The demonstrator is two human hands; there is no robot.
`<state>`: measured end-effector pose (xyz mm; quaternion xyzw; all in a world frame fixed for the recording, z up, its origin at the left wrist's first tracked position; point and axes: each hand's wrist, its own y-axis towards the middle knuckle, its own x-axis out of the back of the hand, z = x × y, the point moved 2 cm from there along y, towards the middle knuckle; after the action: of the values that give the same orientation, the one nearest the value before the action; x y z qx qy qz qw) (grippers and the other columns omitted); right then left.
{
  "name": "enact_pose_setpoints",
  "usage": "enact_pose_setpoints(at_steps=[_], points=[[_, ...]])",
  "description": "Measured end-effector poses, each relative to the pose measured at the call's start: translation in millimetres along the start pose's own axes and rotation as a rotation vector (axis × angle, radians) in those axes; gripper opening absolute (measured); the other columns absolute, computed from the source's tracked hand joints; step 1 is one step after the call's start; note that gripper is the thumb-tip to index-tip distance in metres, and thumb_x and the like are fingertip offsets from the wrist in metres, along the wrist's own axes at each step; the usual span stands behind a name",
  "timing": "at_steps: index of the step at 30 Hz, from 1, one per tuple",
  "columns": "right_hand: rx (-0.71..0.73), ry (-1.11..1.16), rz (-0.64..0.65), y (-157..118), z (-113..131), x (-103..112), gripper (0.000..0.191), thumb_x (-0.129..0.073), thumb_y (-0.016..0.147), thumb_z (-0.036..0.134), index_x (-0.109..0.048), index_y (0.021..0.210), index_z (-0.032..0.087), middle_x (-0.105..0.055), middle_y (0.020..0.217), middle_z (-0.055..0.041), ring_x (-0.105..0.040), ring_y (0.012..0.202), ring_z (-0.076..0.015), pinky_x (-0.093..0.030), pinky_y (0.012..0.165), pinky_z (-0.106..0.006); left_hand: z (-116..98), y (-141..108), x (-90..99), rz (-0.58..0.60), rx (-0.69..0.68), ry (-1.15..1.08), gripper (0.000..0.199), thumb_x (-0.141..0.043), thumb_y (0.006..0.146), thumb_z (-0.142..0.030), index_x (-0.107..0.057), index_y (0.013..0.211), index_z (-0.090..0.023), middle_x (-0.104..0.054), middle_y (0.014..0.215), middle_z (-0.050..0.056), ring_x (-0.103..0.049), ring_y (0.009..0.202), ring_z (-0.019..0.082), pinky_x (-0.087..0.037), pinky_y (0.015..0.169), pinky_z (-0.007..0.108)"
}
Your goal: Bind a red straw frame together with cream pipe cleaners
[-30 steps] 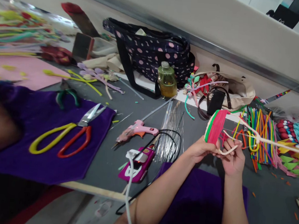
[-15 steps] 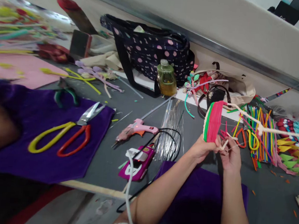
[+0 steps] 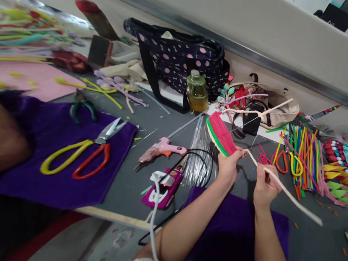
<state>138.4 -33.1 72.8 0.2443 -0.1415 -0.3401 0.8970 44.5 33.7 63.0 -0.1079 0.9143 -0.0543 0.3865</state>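
My left hand (image 3: 229,167) is closed around the lower end of a pink, green and white striped piece (image 3: 220,134), which tilts up to the left. A pale stem (image 3: 292,196) runs from my left fingertips through the pinched fingers of my right hand (image 3: 266,186) and sticks out to the lower right. Another pale fuzzy strip (image 3: 276,107) stretches from the top of the striped piece and forks at its right part. Thin wire shows between this strip and my left hand.
Left of my hands lie a pink glue gun (image 3: 168,147), a magenta device (image 3: 165,190) with cables, and clear sticks (image 3: 201,148). Colourful stems (image 3: 306,157) lie right. Large scissors (image 3: 101,139) rest near another person's arm (image 3: 1,137). Behind stand a glass bottle (image 3: 197,92) and dotted bag (image 3: 179,58).
The striped piece has tipped left and moved left with my left hand. My hands have moved apart, and the pale stem now stretches between them to the lower right.
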Motion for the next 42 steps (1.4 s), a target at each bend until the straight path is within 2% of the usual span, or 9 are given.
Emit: enact_pose_setpoints(at_steps=[5,11,15,20,26,30,33,37,42], points=[[0.186,-0.148,0.011,2,9,6,0.012,-0.06,0.086,0.025,-0.064,0.076,0.019,-0.062,0.069,-0.0019,-0.059,0.065,-0.0146,-0.048,0.061,-0.03,4,-3,3.3,-0.022,-0.119,0.26,0.006,-0.069,0.057,-0.013,-0.066,0.062,-0.014,-0.062,0.056,-0.001,-0.058,0.055,0.012,-0.047,0.059,0.023],[0.252,-0.178,-0.048,11,9,18,0.011,-0.063,0.084,0.022,-0.064,0.073,0.019,-0.061,0.068,-0.0017,-0.058,0.064,-0.0143,-0.047,0.059,-0.028,17,-9,8.1,0.135,-0.063,0.593,0.007,-0.066,0.058,-0.018,-0.07,0.063,-0.016,-0.065,0.059,0.0,-0.061,0.059,0.015,-0.045,0.058,0.024],[0.07,-0.127,-0.061,21,-1,26,0.017,-0.063,0.083,0.031,-0.064,0.074,0.017,-0.059,0.069,-0.0012,-0.054,0.06,-0.0127,-0.045,0.057,-0.028,17,-7,4.8,0.193,0.04,0.518,0.005,-0.066,0.056,-0.018,-0.067,0.06,-0.015,-0.062,0.055,0.0,-0.057,0.055,0.013,-0.043,0.056,0.023],[-0.142,0.075,-0.049,27,-15,29,0.026,-0.072,0.075,0.036,-0.064,0.091,0.017,-0.055,0.063,0.0039,-0.046,0.046,-0.0077,-0.036,0.045,-0.022,15,-2,0.8,0.204,0.184,0.291,0.005,-0.064,0.053,-0.014,-0.064,0.058,-0.013,-0.06,0.053,0.001,-0.056,0.053,0.012,-0.044,0.057,0.024],[-0.134,0.205,-0.111,26,-12,27,0.021,-0.073,0.073,0.034,-0.062,0.075,0.016,-0.056,0.064,0.0032,-0.044,0.044,-0.0055,-0.034,0.043,-0.021,15,-2,1.0,0.233,0.256,0.25,0.008,-0.069,0.053,-0.013,-0.066,0.061,-0.013,-0.061,0.055,0.0,-0.057,0.054,0.011,-0.045,0.059,0.024],[-0.39,0.355,-0.2,32,-21,29,0.022,-0.07,0.076,0.036,-0.056,0.075,0.017,-0.053,0.058,0.0055,-0.042,0.044,-0.0052,-0.032,0.041,-0.018,11,-3,0.0,0.354,0.353,0.19,0.02,-0.077,0.056,-0.019,-0.07,0.073,-0.013,-0.067,0.066,0.003,-0.061,0.061,0.013,-0.049,0.066,0.026],[-0.522,0.378,-0.113,34,-27,27,0.026,-0.071,0.074,0.04,-0.059,0.079,0.018,-0.053,0.06,0.0054,-0.043,0.046,-0.0059,-0.032,0.04,-0.018,9,-5,-0.9,0.399,0.33,0.211,0.024,-0.081,0.056,-0.024,-0.071,0.076,-0.012,-0.068,0.068,0.003,-0.061,0.062,0.013,-0.049,0.067,0.026],[-0.548,0.274,0.078,28,-28,19,0.028,-0.071,0.072,0.044,-0.061,0.075,0.017,-0.051,0.056,0.0057,-0.042,0.045,-0.0069,-0.033,0.04,-0.02,9,-9,-2.4,0.425,0.29,0.266,0.028,-0.083,0.056,-0.029,-0.071,0.076,-0.012,-0.067,0.067,0.003,-0.06,0.061,0.013,-0.048,0.065,0.025],[-0.576,0.297,0.084,24,-29,16,0.029,-0.073,0.07,0.044,-0.062,0.072,0.017,-0.057,0.058,0.0042,-0.043,0.046,-0.0076,-0.032,0.04,-0.021,11,-11,-3.1,0.461,0.326,0.246,0.032,-0.079,0.064,-0.039,-0.071,0.078,-0.011,-0.069,0.074,0.007,-0.062,0.063,0.014,-0.051,0.066,0.028]])
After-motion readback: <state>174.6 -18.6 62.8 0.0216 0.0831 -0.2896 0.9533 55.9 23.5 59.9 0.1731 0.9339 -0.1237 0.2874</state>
